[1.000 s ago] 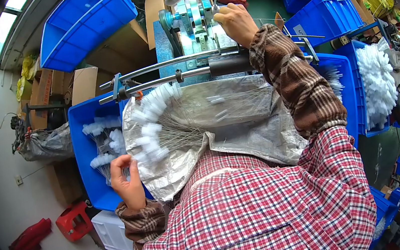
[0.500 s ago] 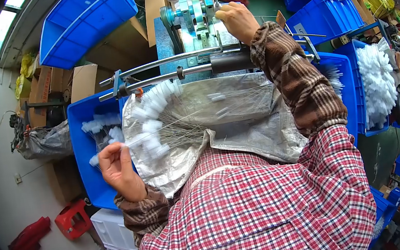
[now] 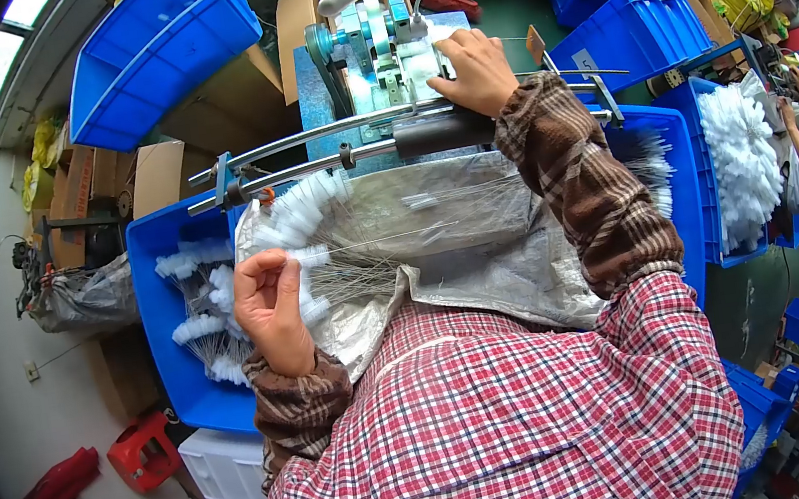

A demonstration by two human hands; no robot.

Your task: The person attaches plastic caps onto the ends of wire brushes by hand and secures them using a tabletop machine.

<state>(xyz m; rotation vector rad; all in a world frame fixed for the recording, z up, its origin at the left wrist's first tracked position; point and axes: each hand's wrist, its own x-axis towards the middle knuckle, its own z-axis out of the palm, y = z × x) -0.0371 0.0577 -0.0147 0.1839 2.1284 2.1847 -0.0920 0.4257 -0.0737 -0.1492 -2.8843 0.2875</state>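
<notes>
Left hand (image 3: 273, 312) shifted inward, pinching one white-headed brush (image 3: 314, 256); right hand (image 3: 477, 73) half-opened at one machine (image 3: 379, 35), hold unclear.

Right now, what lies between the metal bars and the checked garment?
In the head view, a grey sheet lies there, with white-tipped wires on it.

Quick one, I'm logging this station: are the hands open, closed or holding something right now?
Left hand: closed, pinching a white-headed wire brush.
Right hand: at the machine; whether open or gripping cannot be told.
</notes>
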